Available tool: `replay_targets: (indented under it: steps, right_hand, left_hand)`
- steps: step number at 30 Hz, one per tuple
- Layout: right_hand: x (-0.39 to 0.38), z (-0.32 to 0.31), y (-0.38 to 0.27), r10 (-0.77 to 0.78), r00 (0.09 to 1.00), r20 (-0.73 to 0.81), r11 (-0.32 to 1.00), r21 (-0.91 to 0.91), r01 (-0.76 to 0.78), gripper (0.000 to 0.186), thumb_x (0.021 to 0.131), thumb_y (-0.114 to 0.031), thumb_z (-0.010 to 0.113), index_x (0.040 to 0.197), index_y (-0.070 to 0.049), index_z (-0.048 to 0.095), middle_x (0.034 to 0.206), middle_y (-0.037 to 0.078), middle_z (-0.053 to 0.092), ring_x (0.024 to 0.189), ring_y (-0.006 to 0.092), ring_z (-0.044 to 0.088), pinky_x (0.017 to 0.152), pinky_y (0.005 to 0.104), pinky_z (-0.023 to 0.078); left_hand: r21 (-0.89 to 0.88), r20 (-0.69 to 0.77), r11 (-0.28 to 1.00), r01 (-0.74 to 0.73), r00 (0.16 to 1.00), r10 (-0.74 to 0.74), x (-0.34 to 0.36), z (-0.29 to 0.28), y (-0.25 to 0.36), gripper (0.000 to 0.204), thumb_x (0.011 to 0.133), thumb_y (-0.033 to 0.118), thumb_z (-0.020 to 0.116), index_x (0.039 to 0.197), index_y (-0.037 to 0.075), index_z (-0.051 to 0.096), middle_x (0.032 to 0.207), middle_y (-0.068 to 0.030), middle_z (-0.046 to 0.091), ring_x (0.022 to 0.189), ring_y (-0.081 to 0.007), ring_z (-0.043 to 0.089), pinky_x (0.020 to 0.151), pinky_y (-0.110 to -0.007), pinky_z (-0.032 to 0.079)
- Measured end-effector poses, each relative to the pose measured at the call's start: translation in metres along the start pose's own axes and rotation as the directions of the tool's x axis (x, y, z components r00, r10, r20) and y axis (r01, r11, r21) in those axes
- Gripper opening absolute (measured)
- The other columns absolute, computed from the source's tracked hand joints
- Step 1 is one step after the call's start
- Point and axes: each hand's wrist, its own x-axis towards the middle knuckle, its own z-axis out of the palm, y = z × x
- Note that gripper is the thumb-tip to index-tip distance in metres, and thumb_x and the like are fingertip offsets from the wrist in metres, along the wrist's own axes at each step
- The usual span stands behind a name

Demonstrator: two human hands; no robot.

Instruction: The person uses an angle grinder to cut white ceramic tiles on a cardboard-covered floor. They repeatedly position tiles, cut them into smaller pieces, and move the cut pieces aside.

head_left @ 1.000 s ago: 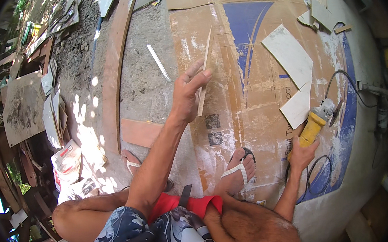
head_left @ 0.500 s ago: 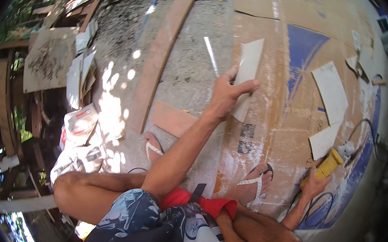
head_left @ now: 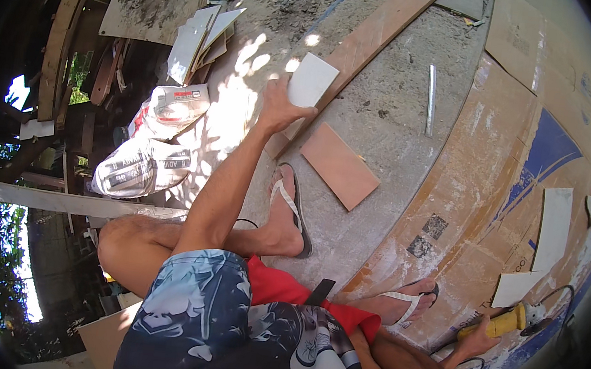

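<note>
In my left hand (head_left: 279, 108) is a white tile piece (head_left: 312, 81), gripped along its edge with the thumb over its face. It is held over the near end of a long wooden plank (head_left: 373, 39). My right hand (head_left: 480, 335) is wrapped round a yellow angle grinder (head_left: 506, 323), low at the right on the cardboard. The grinder's head points to the right, and whether it runs I cannot tell. Just beyond it lie white cut tile pieces (head_left: 553, 227). A reddish-brown tile (head_left: 340, 166) rests on the concrete right of my left hand.
Dusty flattened cardboard (head_left: 450, 199) covers the right side. A thin metal strip (head_left: 431, 101) lies on the concrete. Bags (head_left: 151, 167) and leaning tile offcuts (head_left: 193, 46) stand at the left. My sandalled feet (head_left: 286, 208) are close by. A dark cord trails from the grinder.
My left hand has carried the white tile piece leftward, from over the cardboard to the plank. The view has swung left. My right hand keeps hold of the angle grinder.
</note>
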Motion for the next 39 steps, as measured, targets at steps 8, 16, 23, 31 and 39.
replay_targets:
  steps: [8,16,23,31,39]
  right_hand:
    - [0.007,-0.008,0.008,-0.076,0.995,-0.058,0.992,0.096,0.081,0.072,0.090,-0.040,0.088,0.133,0.010,0.060,0.121,0.027,0.073,0.102,0.0406,0.072,0.094,0.0500,0.056]
    - [0.009,0.000,0.009,-0.044,0.999,-0.019,0.996,0.076,0.045,0.072,0.092,-0.038,0.087,0.136,0.011,0.058,0.124,0.029,0.071,0.104,0.0411,0.070,0.097,0.0501,0.055]
    - [-0.003,0.006,0.010,-0.033,0.999,-0.019,0.974,0.225,0.036,0.072,0.091,-0.038,0.088,0.135,0.011,0.058,0.123,0.029,0.072,0.107,0.0417,0.071,0.097,0.0504,0.055]
    - [-0.013,0.014,-0.006,0.007,0.985,-0.170,0.989,0.144,0.018,0.072,0.081,-0.032,0.092,0.130,0.005,0.054,0.104,0.029,0.075,0.095,0.0461,0.075,0.086,0.0526,0.057]
    - [-0.027,0.017,-0.014,0.132,0.956,-0.261,0.955,0.293,-0.052,0.072,0.083,-0.027,0.089,0.133,0.006,0.049,0.110,0.036,0.071,0.105,0.0571,0.069,0.090,0.0601,0.054]
  left_hand:
    - [-0.115,-0.263,0.878,0.464,0.838,-0.477,-0.059,-0.022,-0.195,0.081,0.070,0.052,0.095,0.113,-0.013,0.074,0.104,-0.0240,0.080,0.094,-0.0373,0.075,0.087,-0.046,0.059]
    - [0.230,-0.292,0.823,0.519,0.843,-0.451,-0.077,0.012,-0.287,0.058,0.091,0.055,0.082,0.128,0.011,0.074,0.130,-0.0259,0.068,0.123,-0.0416,0.065,0.105,-0.055,0.051]
    - [0.010,-0.533,0.999,0.031,0.846,-0.021,-0.024,0.056,-0.027,0.075,0.097,0.040,0.080,0.157,0.006,0.052,0.149,-0.0246,0.053,0.137,-0.0472,0.049,0.115,-0.060,0.039]
    - [-0.496,0.059,0.425,-0.757,0.459,0.886,-0.199,0.197,0.370,0.100,0.087,0.041,0.089,0.162,-0.004,0.042,0.159,-0.0295,0.046,0.149,-0.0476,0.043,0.123,-0.058,0.035]
    - [-0.292,0.237,0.550,-0.782,0.498,0.834,-0.319,0.231,0.492,0.121,0.081,0.045,0.091,0.167,-0.010,0.027,0.168,-0.0403,0.030,0.158,-0.0578,0.026,0.124,-0.070,0.025]
